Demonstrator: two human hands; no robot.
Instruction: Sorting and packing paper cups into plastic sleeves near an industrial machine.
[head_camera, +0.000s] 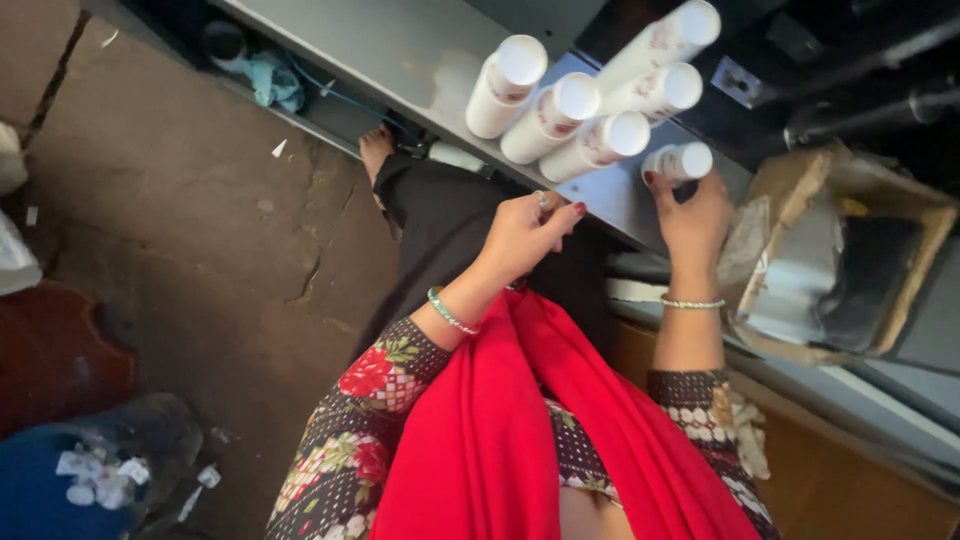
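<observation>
On the grey metal table (420, 45) stand several white tubes with white caps, seen from above. The right hand (695, 215) is at the smallest, a short white tube (680, 160) near the table's edge, at about one o'clock in the view; its fingers (655, 190) are curled around the tube's lower body, thumb on one side, the rest wrapped behind, so the tube is pinched between them. The left hand (525, 235) hovers just off the table's edge at about twelve o'clock from the red scarf (500, 420), its fingers (565, 215) bent loosely together with nothing between them, close to but not touching the tubes. A cluster of taller white tubes (575, 105) stands at about eleven o'clock from the short one, packed side by side and touching. At three o'clock from the right hand sits an open cardboard box (880, 260) with a grey liner. Both wrists wear thin bangles. A bare foot (375, 145) shows on the cracked concrete floor (180, 200) below the table.
</observation>
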